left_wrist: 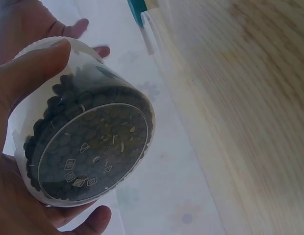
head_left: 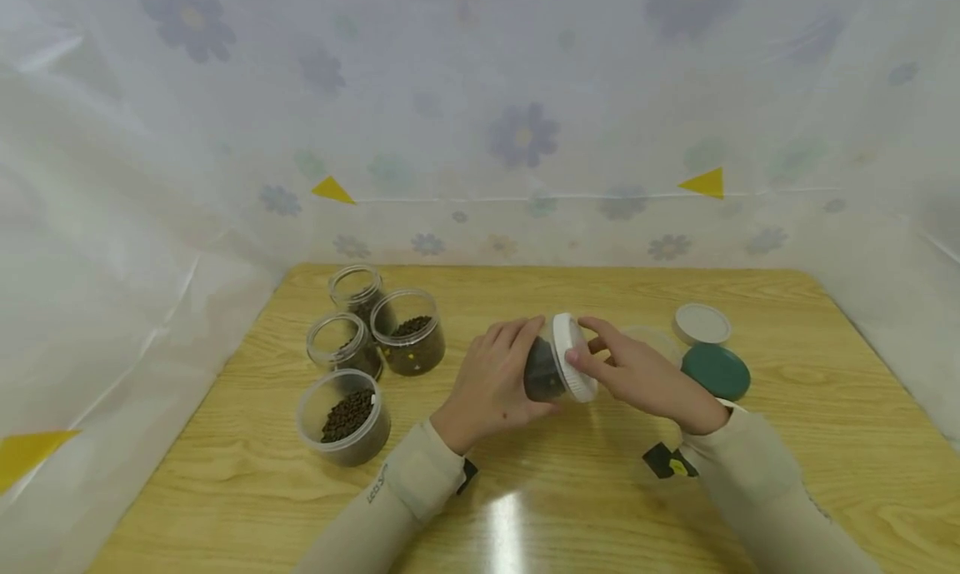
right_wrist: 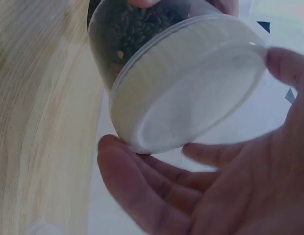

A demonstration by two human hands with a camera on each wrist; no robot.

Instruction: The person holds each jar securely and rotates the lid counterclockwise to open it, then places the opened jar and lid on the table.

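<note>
My left hand [head_left: 495, 378] grips a clear plastic jar [head_left: 542, 372] above the table. The jar is tilted, its lid end facing right and up. Dark, bean-like pieces [left_wrist: 93, 142] with a few pale bits show through its base in the left wrist view. A white ribbed lid [right_wrist: 191, 93] sits on the jar's mouth. My right hand [head_left: 637, 374] holds this lid by its rim, the thumb on one side and the fingers on the other. Whether the lid's thread is engaged cannot be seen.
On the left stand several open jars with dark pieces: a rear jar [head_left: 357, 284], a wide jar [head_left: 420, 353], a narrower jar [head_left: 333, 359] and a front tub [head_left: 307, 424]. At the right lie a white lid [head_left: 702, 324], a green lid [head_left: 716, 371] and a clear lid [head_left: 651, 337].
</note>
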